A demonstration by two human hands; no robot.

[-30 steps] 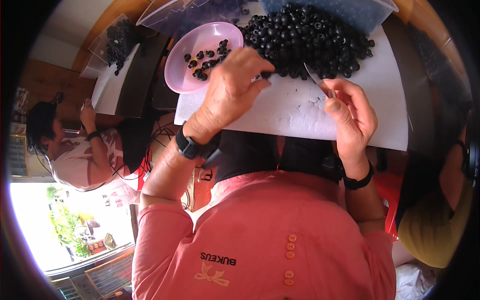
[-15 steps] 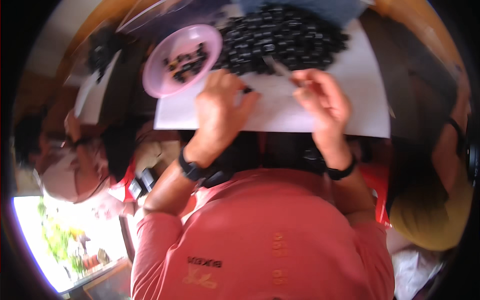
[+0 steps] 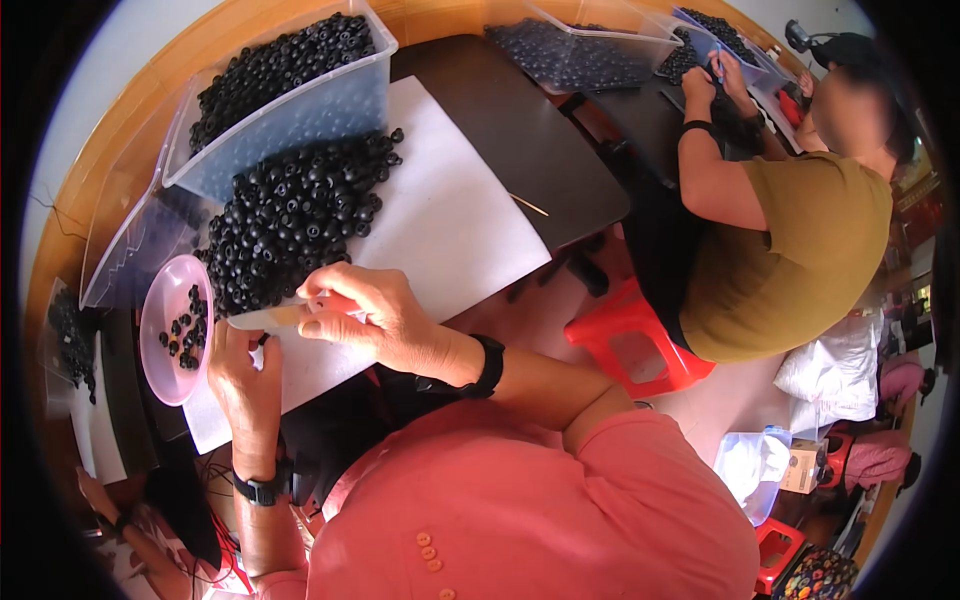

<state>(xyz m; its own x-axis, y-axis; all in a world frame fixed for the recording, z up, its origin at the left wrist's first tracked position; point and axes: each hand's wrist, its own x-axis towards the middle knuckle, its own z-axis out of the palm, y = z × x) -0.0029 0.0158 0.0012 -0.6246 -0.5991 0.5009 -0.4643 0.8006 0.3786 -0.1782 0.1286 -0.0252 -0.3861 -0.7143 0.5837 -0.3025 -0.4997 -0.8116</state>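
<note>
My left hand [image 3: 245, 385] is above the near left of the white sheet, pinching a small round black part [image 3: 263, 340] between thumb and fingers. My right hand [image 3: 375, 315] grips a small knife [image 3: 265, 318], its pale flat blade reaching across to the left hand's fingertips. Whether the blade touches the black part cannot be made out. Beyond both hands lies a heap of round black parts [image 3: 290, 215] with holes in them. Just left of my left hand, a pink bowl [image 3: 153, 335] has several small dark pieces in it.
A clear plastic bin [image 3: 290, 125] full of black parts stands behind the heap on the white sheet [image 3: 450, 215]. A thin stick [image 3: 530, 205] lies on the dark table [image 3: 480, 110]. At the right, a person in an olive shirt [image 3: 790, 260] works near a red stool [image 3: 640, 340].
My view has swung to the right, bringing in the co-worker and bins. My hands have come together, with the knife blade now at my left fingertips.
</note>
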